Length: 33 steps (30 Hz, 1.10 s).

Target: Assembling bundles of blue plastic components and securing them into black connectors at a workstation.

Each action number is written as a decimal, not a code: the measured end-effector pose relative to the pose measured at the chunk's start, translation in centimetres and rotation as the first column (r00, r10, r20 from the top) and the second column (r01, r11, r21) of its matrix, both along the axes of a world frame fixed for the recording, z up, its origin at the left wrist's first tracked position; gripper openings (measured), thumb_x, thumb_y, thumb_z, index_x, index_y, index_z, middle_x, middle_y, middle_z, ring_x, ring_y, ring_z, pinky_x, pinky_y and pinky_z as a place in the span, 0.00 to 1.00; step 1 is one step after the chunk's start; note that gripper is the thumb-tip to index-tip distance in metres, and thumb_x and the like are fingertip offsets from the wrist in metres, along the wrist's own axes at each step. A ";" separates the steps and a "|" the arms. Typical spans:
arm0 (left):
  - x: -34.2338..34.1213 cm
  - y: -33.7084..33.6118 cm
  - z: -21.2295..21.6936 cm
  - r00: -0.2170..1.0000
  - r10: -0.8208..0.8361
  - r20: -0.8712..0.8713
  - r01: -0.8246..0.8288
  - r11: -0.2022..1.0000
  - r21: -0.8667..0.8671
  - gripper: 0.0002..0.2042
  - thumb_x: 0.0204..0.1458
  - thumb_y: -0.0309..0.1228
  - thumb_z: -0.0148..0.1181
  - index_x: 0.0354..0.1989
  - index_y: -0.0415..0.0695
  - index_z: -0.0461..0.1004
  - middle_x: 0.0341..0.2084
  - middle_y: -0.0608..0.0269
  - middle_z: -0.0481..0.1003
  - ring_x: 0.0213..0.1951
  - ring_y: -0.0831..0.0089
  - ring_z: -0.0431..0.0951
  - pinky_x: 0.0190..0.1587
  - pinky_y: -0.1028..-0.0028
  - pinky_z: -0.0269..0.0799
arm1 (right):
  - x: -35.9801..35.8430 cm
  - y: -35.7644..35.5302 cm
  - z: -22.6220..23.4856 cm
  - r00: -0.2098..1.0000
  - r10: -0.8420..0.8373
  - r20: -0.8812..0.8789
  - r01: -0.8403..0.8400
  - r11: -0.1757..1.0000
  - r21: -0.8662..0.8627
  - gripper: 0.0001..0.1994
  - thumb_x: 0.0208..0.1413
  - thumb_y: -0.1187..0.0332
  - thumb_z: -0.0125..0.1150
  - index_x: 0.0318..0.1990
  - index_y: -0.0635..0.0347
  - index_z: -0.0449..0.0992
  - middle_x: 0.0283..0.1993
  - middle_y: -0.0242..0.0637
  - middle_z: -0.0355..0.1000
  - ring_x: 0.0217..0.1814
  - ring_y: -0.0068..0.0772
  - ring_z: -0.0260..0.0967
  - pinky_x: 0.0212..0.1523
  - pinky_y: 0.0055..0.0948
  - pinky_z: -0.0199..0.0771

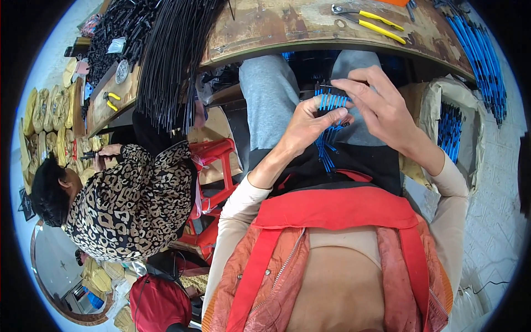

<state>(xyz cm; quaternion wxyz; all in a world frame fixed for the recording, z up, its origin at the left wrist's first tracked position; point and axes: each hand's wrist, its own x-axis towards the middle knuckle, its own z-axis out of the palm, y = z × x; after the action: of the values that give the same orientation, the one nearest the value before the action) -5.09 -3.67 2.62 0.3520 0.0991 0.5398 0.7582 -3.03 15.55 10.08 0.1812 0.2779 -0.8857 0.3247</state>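
My left hand [314,123] is wrapped round a small bunch of thin blue cables with black ends [334,102], held above my lap. Their lower lengths [325,157] hang out below the palm. Close beside it, my right hand [380,106] is closed, thumb and fingertips brought together at the black upper ends of the bunch. Whatever lies between those fingertips is too small to make out.
Ahead, a worn wooden table [265,27] bears yellow-handled pliers [381,27], blue cables [478,61] and long black cables [174,61]. A paper-lined box [470,97] of blue pieces stands at my right. At left are a co-worker [133,199] and a red stool [221,166].
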 end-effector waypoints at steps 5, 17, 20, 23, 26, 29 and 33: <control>-0.4 0.4 0.4 0.999 0.036 -0.002 -0.036 0.999 -0.031 0.10 0.60 0.24 0.62 0.49 0.36 0.78 0.38 0.61 0.81 0.41 0.74 0.82 0.44 0.77 0.77 | -1.5 0.3 0.8 0.991 0.121 0.050 -0.109 0.973 -0.204 0.16 0.60 0.78 0.56 0.56 0.62 0.73 0.54 0.46 0.71 0.54 0.49 0.70 0.54 0.36 0.71; -10.2 2.8 2.0 0.848 0.165 -0.503 -0.188 0.982 0.006 0.12 0.58 0.21 0.61 0.50 0.38 0.81 0.39 0.63 0.84 0.41 0.82 0.78 0.46 0.78 0.74 | -26.1 20.1 0.4 0.920 -0.330 0.210 0.237 0.898 0.372 0.10 0.54 0.71 0.64 0.40 0.68 0.80 0.35 0.47 0.79 0.37 0.39 0.78 0.43 0.32 0.75; -10.4 2.7 2.6 0.951 0.145 -0.272 -0.146 0.989 0.017 0.11 0.60 0.21 0.60 0.50 0.36 0.80 0.43 0.61 0.83 0.47 0.79 0.78 0.52 0.76 0.72 | -27.5 21.0 -0.2 0.897 -0.348 0.275 0.178 0.851 0.494 0.09 0.49 0.72 0.65 0.37 0.68 0.81 0.33 0.49 0.79 0.35 0.44 0.79 0.41 0.34 0.76; -10.7 2.3 3.5 0.932 0.066 -0.356 -0.049 0.997 0.056 0.11 0.61 0.22 0.59 0.50 0.36 0.79 0.43 0.60 0.83 0.48 0.76 0.79 0.54 0.75 0.72 | -27.6 21.1 -0.1 0.929 -0.292 0.230 0.156 0.868 0.470 0.08 0.47 0.72 0.65 0.34 0.68 0.82 0.31 0.49 0.79 0.33 0.43 0.79 0.39 0.34 0.76; -11.3 1.9 4.2 0.891 -0.020 -0.454 -0.025 0.995 -0.093 0.11 0.62 0.24 0.58 0.51 0.36 0.78 0.44 0.60 0.82 0.47 0.75 0.79 0.54 0.73 0.72 | -27.2 21.1 0.2 0.916 -0.317 0.246 0.197 0.890 0.412 0.08 0.48 0.73 0.64 0.34 0.69 0.81 0.30 0.48 0.79 0.32 0.42 0.78 0.38 0.33 0.76; -11.0 2.0 4.7 0.867 0.004 -0.497 -0.046 0.996 -0.071 0.10 0.59 0.23 0.61 0.48 0.38 0.81 0.44 0.57 0.83 0.48 0.73 0.81 0.53 0.72 0.74 | -26.0 20.3 0.9 0.939 -0.334 0.088 0.287 0.897 0.335 0.07 0.50 0.72 0.64 0.34 0.67 0.82 0.33 0.45 0.77 0.35 0.40 0.76 0.39 0.32 0.74; -11.0 1.6 4.1 0.810 -0.021 -0.586 -0.076 0.987 -0.142 0.11 0.57 0.22 0.62 0.48 0.38 0.81 0.43 0.59 0.83 0.44 0.74 0.81 0.50 0.73 0.75 | -21.3 15.9 2.8 0.969 -0.249 -0.009 0.246 0.952 0.181 0.06 0.54 0.72 0.63 0.37 0.65 0.80 0.34 0.45 0.74 0.37 0.46 0.74 0.39 0.37 0.73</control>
<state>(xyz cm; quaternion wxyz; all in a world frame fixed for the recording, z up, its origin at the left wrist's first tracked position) -16.12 -2.04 6.70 0.1644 0.2915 0.6817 0.6505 -24.28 31.48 12.88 0.1882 0.1777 -0.9405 0.2200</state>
